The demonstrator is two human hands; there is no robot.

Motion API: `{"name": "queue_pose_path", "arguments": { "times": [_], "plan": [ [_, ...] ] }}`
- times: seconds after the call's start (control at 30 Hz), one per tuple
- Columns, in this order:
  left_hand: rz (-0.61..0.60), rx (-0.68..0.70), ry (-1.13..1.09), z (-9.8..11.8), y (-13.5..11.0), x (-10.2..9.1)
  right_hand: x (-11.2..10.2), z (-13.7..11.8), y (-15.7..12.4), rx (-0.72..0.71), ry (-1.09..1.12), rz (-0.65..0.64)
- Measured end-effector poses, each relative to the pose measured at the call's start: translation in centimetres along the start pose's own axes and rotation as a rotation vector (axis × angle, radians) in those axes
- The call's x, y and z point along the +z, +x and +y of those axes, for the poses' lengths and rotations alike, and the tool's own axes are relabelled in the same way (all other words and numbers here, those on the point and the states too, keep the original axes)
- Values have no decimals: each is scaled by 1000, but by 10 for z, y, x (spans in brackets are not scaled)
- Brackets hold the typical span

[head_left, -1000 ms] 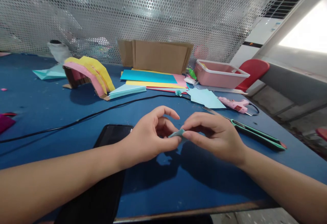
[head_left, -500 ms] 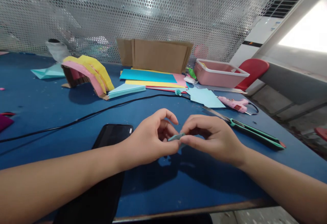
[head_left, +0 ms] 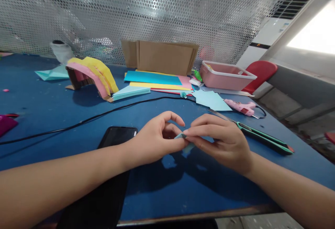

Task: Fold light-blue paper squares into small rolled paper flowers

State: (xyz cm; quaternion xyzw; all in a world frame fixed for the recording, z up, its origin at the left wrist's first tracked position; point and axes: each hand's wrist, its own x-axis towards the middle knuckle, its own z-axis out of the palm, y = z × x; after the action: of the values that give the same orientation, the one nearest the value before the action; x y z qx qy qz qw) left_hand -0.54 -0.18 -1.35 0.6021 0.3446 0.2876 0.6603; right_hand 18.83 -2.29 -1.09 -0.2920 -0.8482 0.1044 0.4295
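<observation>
A small piece of light blue paper (head_left: 180, 136) is held between both hands above the blue table (head_left: 162, 208). My left hand (head_left: 159, 138) pinches it between the thumb and curled fingers, with the index finger arched above. The fingertips of my right hand (head_left: 222, 140) close on the paper's right side and hide part of it. Below the left forearm lies a black phone (head_left: 117, 136). Right of my right hand rests a cutter or pair of scissors with green and black handles (head_left: 264, 136).
A black cable (head_left: 99, 116) crosses the table. Behind are a pink and yellow arch (head_left: 91, 72), light blue paper sheets (head_left: 211, 99), coloured sheets (head_left: 154, 78), cardboard (head_left: 164, 56) and a pink basket (head_left: 227, 79). A pink glue gun (head_left: 240, 107) lies at the right.
My right hand has shifted its fingers over the top of the paper, covering more of it. The left hand keeps its pinch. The view has moved slightly.
</observation>
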Motion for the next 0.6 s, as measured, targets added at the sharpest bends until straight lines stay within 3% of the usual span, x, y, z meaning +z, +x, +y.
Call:
{"name": "queue_pose_path", "arguments": {
  "times": [0.33, 0.6],
  "plan": [
    [68, -11, -65, 4, -1, -2, -2, 2, 0, -9, 15, -48],
    [98, 40, -91, 7, -1, 0, -5, 3, 3, 104, 104, -72]
  ]
}}
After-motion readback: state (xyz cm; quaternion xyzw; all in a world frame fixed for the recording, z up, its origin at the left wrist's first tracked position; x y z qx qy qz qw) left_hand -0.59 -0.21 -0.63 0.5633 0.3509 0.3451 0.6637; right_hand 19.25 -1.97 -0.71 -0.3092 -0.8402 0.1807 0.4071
